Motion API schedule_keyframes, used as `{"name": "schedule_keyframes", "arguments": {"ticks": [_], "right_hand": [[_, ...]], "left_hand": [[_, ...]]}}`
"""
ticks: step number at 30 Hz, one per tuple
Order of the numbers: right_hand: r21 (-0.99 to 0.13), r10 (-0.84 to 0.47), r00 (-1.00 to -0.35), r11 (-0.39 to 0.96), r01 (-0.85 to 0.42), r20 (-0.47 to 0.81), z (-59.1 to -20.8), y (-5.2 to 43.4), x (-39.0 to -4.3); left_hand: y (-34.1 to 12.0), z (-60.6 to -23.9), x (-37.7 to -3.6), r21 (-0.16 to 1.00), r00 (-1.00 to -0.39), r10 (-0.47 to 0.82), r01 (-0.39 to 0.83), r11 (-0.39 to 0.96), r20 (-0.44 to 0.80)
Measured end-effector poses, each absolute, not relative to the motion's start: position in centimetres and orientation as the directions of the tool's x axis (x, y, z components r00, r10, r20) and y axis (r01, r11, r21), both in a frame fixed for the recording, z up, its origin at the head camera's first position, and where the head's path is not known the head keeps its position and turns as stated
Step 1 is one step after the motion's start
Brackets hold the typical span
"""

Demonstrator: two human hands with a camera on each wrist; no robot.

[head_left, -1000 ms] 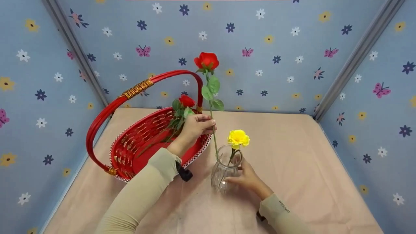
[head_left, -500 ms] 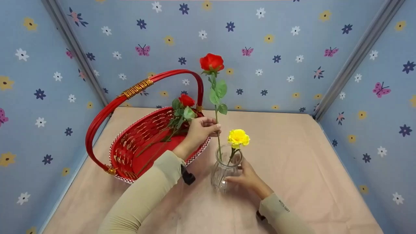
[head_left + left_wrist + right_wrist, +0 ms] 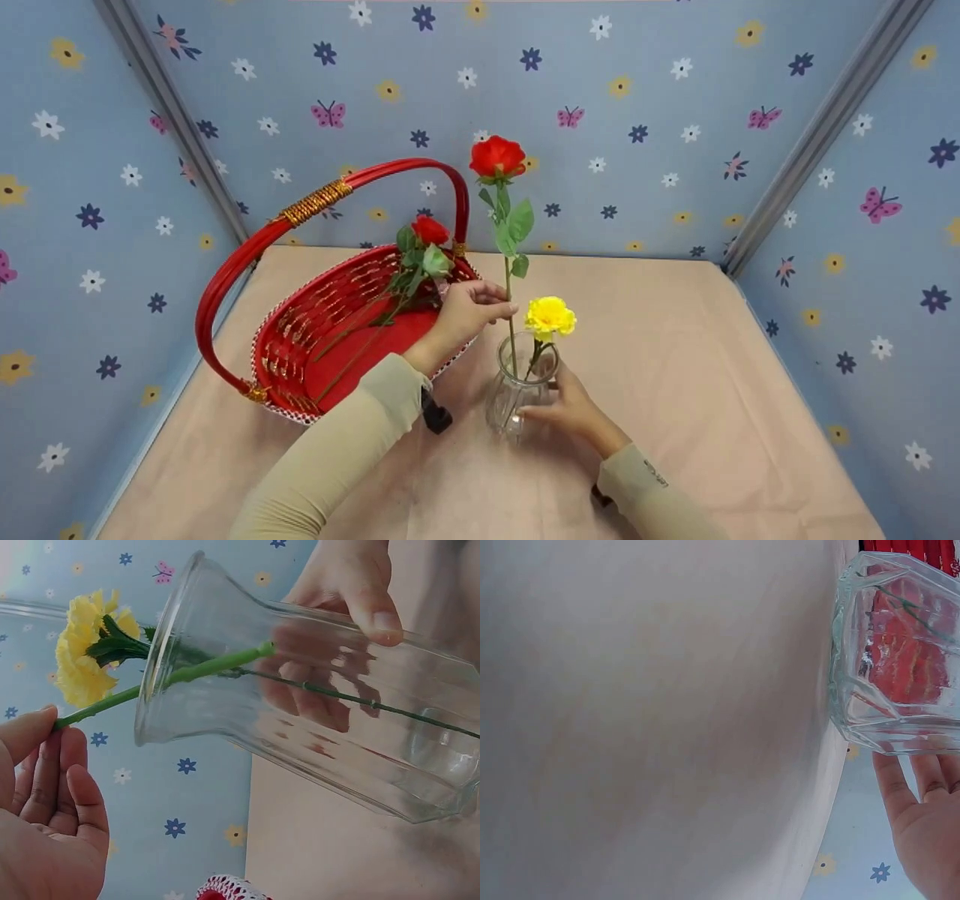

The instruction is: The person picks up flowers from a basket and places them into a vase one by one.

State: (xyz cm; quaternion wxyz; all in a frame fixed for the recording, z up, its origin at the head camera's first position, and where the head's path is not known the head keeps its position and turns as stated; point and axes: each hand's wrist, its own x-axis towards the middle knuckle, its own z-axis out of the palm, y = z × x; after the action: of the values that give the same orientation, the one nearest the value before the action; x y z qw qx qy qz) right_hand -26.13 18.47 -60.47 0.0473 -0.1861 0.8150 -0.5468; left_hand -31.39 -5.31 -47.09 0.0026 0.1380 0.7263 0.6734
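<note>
My left hand (image 3: 466, 315) pinches the green stem of a red rose (image 3: 498, 157) between thumb and fingers. The rose stands upright, and the cut end of its stem reaches down through the mouth of a clear glass vase (image 3: 202, 712), ending in the vase's upper part. A yellow carnation (image 3: 550, 318) stands in the same vase, its thin dark stem running down to the base. My right hand (image 3: 574, 412) grips the vase from the right side, thumb in front and fingers behind the glass.
A red woven basket (image 3: 360, 367) with a tall arched handle (image 3: 247, 255) stands at the left, close to my left forearm. Inside it lie another red rose (image 3: 430, 231) and a pale green bud (image 3: 436, 261). A pinkish cloth (image 3: 675, 390) covers the table; patterned blue walls surround it.
My left hand has moved right and slightly down with the rose, bringing its stem from the vase's left rim down inside the mouth. The right hand and vase have stayed in place.
</note>
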Motion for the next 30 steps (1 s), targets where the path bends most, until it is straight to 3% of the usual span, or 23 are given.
{"name": "schedule_keyframes", "arguments": {"ticks": [7, 23, 30], "right_hand": [[-0.905, -0.358, -0.924, 0.338, -0.26, 0.132, -60.5, 18.4, -26.2], [-0.894, -0.363, -0.921, 0.35, -0.279, 0.146, -60.3, 18.4, -26.3], [-0.895, -0.359, -0.922, 0.349, -0.279, 0.148, -60.6, 18.4, -26.4]], "left_hand": [[-5.2, -47.3, -31.2, 0.977, -0.953, 0.233, 0.209, 0.038, 0.195], [-5.6, -47.9, -31.1, 0.934, -0.918, 0.279, 0.33, 0.14, 0.282], [-5.6, -48.2, -31.0, 0.929, -0.925, 0.258, 0.327, 0.175, 0.277]]}}
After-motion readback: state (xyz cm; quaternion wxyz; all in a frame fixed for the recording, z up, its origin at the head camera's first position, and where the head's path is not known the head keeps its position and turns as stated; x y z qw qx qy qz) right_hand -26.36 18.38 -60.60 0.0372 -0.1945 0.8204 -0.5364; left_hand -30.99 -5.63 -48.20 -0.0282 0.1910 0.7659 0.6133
